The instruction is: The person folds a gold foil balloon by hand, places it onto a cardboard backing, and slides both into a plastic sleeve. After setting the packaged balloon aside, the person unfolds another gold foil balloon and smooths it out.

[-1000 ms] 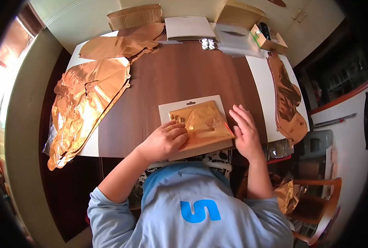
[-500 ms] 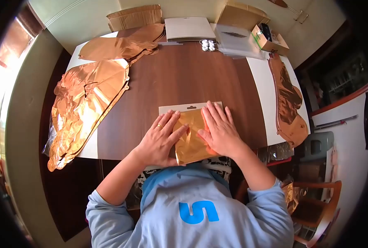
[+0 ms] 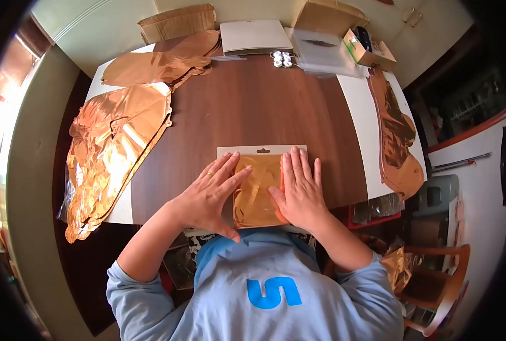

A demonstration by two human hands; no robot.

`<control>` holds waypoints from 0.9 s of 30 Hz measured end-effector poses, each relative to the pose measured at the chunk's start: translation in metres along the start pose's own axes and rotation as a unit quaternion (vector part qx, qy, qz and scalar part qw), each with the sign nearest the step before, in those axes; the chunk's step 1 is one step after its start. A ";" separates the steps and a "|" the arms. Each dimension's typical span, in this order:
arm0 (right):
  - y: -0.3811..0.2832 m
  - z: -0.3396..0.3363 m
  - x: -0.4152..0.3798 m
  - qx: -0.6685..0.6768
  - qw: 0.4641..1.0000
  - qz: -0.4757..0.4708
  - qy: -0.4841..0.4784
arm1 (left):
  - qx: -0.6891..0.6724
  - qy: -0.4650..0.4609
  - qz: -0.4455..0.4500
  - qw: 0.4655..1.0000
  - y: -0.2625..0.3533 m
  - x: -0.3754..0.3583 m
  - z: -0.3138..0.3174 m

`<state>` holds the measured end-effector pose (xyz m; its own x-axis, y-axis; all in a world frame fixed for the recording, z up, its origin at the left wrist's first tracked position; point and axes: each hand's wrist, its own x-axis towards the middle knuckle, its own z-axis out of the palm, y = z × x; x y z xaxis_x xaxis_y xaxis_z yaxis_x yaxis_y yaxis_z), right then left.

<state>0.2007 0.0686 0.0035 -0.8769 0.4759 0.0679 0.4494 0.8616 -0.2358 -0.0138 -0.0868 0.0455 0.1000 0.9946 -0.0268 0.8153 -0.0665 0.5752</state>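
Note:
A folded gold foil sheet (image 3: 257, 190) lies on a pale card with a hang hole (image 3: 262, 150), at the front edge of the brown table. My left hand (image 3: 210, 190) rests along the left side of the foil, fingers stretched and thumb spread toward me. On the right side, my right hand (image 3: 300, 190) lies flat with its fingers pointing away from me, its thumb over the foil. Neither hand grips anything. Parts of the card's sides are hidden under my hands.
Flat rose-gold foil balloons (image 3: 119, 142) spread over the table's left side, with another foil balloon (image 3: 398, 136) at the right edge. Along the back are white cards (image 3: 255, 37), white spools (image 3: 282, 59), clear plastic sleeves (image 3: 324, 51) and a small box (image 3: 369, 50). A wooden chair (image 3: 440, 278) stands right.
My left hand has slid left and its thumb has come off the foil. My right hand has shifted slightly toward me, and more of the foil shows between the hands.

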 end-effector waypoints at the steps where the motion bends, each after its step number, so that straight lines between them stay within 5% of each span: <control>1: 0.000 0.003 0.000 -0.002 1.000 0.000 0.008 | 0.016 0.011 0.006 1.000 -0.001 0.001 0.004; 9: 0.005 0.001 0.010 0.011 1.000 -0.020 0.013 | 0.173 0.050 0.025 0.983 0.000 0.001 0.032; 27: 0.014 0.002 0.016 0.035 0.999 -0.032 0.017 | 0.085 0.000 -0.036 0.996 0.000 0.008 0.007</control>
<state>0.1925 0.0882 -0.0011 -0.8969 0.4266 0.1167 0.3784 0.8768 -0.2968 -0.0092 -0.0790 0.0392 0.0382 0.9973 -0.0621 0.9055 -0.0083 0.4243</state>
